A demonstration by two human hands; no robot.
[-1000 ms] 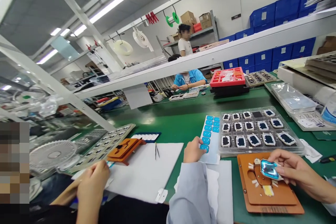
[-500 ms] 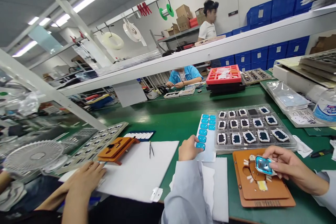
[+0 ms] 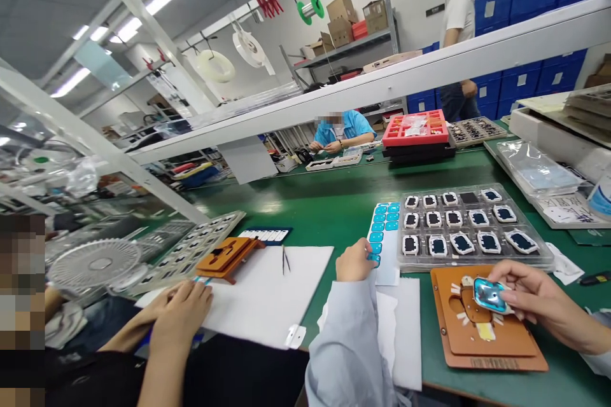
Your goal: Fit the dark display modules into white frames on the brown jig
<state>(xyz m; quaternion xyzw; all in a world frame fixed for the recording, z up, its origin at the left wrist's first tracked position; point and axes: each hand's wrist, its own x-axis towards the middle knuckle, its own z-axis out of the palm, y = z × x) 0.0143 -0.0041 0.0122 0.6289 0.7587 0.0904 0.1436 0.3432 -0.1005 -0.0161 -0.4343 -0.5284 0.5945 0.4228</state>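
In my right hand [image 3: 539, 296] is a small rounded-rectangular housing with a shiny blue film face [image 3: 491, 294], pinched between thumb and fingers. It is held just above an orange-brown fixture plate [image 3: 443, 331] with a shaped recess. My left hand [image 3: 356, 261] is closed, thumb and fingertips at the lowest blue sticker on a white backing sheet [image 3: 387, 251]; several more blue stickers [image 3: 377, 227] sit in two columns above. Behind the fixture stands a clear plastic tray [image 3: 525, 261] of white-framed dark housings.
At left, another person's hands [image 3: 184, 305] rest at a white mat [image 3: 267, 292], near tweezers [image 3: 285, 259] and an orange fixture [image 3: 226, 257]. A white fan [image 3: 95, 264] stands beyond. A red bin [image 3: 415, 127] is farther back. A white shelf beam [image 3: 382, 79] crosses overhead.
The view has shifted slightly, so the bench appears farther right. My left fingers stay at the lowest sticker, and my right hand keeps the housing. A standing person in the back has moved right.
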